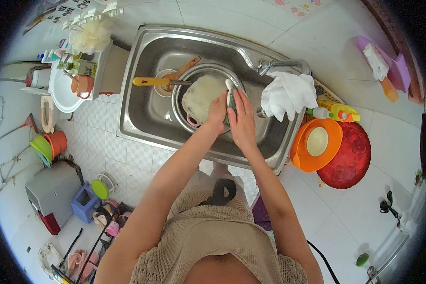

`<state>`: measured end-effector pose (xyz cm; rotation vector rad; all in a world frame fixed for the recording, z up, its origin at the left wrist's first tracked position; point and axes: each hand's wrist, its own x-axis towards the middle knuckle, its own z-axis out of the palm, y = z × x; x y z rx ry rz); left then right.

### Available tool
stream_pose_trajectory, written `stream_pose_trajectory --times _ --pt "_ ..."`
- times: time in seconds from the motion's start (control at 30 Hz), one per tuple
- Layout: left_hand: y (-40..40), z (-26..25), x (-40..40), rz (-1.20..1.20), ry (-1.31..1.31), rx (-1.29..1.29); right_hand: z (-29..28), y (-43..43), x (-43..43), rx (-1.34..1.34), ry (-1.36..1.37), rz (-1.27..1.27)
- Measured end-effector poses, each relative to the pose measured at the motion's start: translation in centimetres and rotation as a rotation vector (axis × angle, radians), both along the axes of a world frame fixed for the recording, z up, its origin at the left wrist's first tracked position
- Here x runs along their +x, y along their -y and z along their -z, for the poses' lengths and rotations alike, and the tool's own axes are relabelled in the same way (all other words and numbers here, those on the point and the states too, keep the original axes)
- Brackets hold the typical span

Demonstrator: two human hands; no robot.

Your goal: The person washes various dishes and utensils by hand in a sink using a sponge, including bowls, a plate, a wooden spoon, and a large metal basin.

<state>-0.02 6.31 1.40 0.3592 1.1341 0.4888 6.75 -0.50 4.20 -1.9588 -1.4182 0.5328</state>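
Note:
Both of my hands are over the right side of a round metal basin (pixel 174 106) in the stainless steel sink (pixel 145 113). Between them is a small dark green and white item (pixel 230 101), perhaps a scrub pad or sponge. My left hand (pixel 218 110) presses on its left side, and my right hand (pixel 242 119) lies along its right side with fingers straight. A pale, cloudy round item or liquid (pixel 202 96) fills much of the basin. A yellow-handled utensil (pixel 151 81) rests across the basin's left rim. Behind it, a wooden spoon (pixel 188 67) leans in a small bowl (pixel 160 91).
A faucet (pixel 287 64) with white cloths (pixel 287 94) hanging at it stands at the sink's right. Beyond are an orange basin (pixel 298 152), a red round stool or cushion (pixel 355 156) and a yellow bottle (pixel 340 110). A white washbasin (pixel 62 94) is at left.

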Motion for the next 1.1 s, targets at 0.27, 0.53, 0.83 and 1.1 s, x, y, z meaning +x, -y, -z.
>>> stream_pose_trajectory --times 0.27,0.53,0.83,1.1 --pt "0.0 2.0 0.1 0.063 0.018 0.061 2.8 -1.3 1.8 0.06 -0.044 0.033" --pt "-0.8 0.7 -0.3 -0.03 0.07 -0.02 4.4 2.2 1.3 -0.053 -0.272 0.176" --pt "0.2 0.7 0.9 -0.001 0.117 -0.148 5.1 -0.4 5.3 -0.012 -0.294 0.138" --pt "1.5 1.7 0.7 0.006 0.168 -0.094 3.2 -1.2 2.3 0.085 -0.017 -0.013"
